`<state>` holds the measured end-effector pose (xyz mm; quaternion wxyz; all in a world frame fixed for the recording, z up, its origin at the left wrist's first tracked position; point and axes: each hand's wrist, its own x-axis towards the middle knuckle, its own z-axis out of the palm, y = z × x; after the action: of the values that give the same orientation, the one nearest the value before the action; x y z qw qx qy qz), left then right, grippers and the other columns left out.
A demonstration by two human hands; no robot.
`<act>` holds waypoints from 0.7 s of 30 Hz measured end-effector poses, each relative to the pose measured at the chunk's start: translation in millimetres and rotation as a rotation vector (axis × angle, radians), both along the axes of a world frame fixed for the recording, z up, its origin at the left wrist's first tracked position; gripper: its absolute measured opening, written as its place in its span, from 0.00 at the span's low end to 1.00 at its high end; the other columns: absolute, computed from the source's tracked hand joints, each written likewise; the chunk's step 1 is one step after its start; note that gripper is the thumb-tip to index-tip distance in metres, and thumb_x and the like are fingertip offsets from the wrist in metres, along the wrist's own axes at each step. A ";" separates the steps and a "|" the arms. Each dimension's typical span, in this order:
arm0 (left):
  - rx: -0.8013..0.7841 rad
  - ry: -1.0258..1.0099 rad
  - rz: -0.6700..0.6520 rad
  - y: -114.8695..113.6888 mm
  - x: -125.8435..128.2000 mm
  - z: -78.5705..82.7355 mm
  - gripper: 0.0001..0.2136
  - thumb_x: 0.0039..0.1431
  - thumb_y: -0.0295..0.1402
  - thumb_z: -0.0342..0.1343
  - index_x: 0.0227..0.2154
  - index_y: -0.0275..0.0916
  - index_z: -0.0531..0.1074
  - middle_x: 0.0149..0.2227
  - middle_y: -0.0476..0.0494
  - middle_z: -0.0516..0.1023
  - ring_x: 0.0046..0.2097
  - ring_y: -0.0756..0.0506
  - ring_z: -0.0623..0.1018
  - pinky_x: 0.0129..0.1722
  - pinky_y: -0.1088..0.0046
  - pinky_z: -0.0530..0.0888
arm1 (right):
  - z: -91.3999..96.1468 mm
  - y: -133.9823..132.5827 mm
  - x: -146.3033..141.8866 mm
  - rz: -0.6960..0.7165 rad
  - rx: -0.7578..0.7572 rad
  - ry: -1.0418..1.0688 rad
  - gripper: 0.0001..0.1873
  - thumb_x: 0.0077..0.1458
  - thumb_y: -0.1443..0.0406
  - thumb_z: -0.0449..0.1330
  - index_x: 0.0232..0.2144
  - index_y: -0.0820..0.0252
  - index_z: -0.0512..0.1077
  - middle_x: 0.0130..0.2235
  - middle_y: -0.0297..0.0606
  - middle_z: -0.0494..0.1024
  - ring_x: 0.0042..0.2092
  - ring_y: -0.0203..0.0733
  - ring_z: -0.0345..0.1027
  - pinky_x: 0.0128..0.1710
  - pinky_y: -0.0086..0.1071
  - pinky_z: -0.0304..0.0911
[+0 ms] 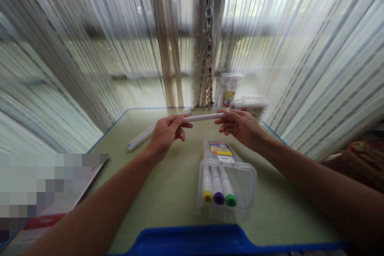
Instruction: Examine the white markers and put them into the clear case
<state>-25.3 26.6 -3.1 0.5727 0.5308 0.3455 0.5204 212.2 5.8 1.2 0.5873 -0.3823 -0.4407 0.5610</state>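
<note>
I see left hand [168, 134] pinching the left end of the white marker [202, 118] | right hand [238, 125] pinching its right end | marker nearly level over the green table [168, 196], farther than the clear case [240, 165] holding three capped markers [216, 182] | loose markers [142, 137] lie left

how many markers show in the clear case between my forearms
3, side by side: yellow-ended marker at left, purple-ended marker in the middle, green-ended marker at right. Others may be hidden under the label.
</note>
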 end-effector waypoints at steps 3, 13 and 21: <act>0.016 0.016 -0.006 0.9 -0.7 -1.3 0.17 0.57 0.37 0.64 0.44 0.29 0.78 0.31 0.39 0.83 0.19 0.55 0.70 0.21 0.76 0.72 | -2.7 1.7 0.6 0.000 0.017 -0.022 0.12 0.52 0.61 0.71 0.35 0.64 0.78 0.29 0.43 0.84 0.22 0.37 0.76 0.18 0.24 0.66; 0.149 0.191 -0.002 -0.1 -1.3 -2.5 0.15 0.51 0.40 0.69 0.35 0.31 0.78 0.28 0.45 0.80 0.20 0.55 0.71 0.20 0.77 0.70 | -8.1 1.7 1.6 -0.010 0.097 -0.103 0.19 0.40 0.59 0.77 0.32 0.64 0.79 0.25 0.40 0.82 0.21 0.39 0.76 0.16 0.24 0.66; 0.179 0.266 0.019 -1.2 -0.2 -2.5 0.16 0.48 0.39 0.71 0.34 0.32 0.78 0.23 0.51 0.75 0.20 0.54 0.71 0.20 0.78 0.69 | -7.1 -1.5 -2.9 -0.012 0.123 -0.156 0.20 0.36 0.58 0.79 0.27 0.64 0.77 0.22 0.39 0.80 0.20 0.38 0.75 0.17 0.24 0.66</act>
<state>-25.5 25.4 -5.6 0.4672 0.6408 0.3754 0.4798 209.2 4.3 -6.0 0.5769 -0.3907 -0.5165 0.4977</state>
